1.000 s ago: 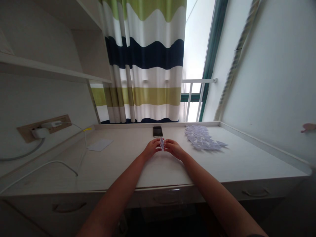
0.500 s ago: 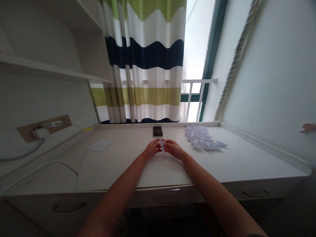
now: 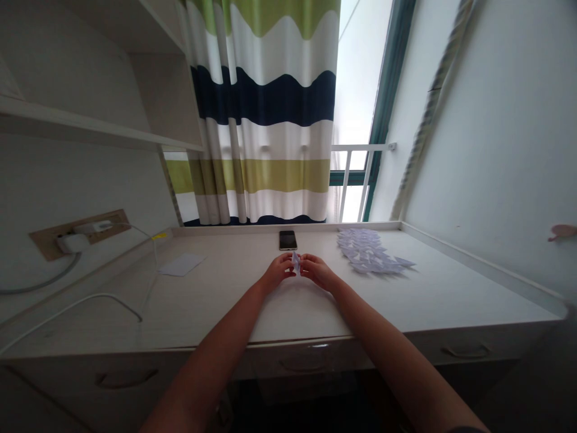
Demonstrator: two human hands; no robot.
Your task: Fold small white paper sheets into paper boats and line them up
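A small folded piece of white paper [image 3: 296, 263] is held upright between my two hands over the middle of the desk. My left hand [image 3: 278, 270] grips it from the left with bent fingers. From the right, my right hand [image 3: 317, 270] pinches the other side. Just beyond my fingers lies a dark phone [image 3: 288, 240], flat on the desk. To the right is a spread of many folded white paper pieces [image 3: 363, 251], overlapping in rows. How the held paper is folded is too small to make out.
White paper sheets [image 3: 181, 264] lie on the left of the desk [image 3: 216, 313]. A white cable [image 3: 108, 295] runs over the left side, near a wall socket with plugged-in chargers [image 3: 74, 243]. A raised rim borders the back, and a striped curtain [image 3: 265, 96] hangs behind.
The folded paper stands slightly straighter between my fingers, with small finger shifts. Both hands stay in nearly the same place.
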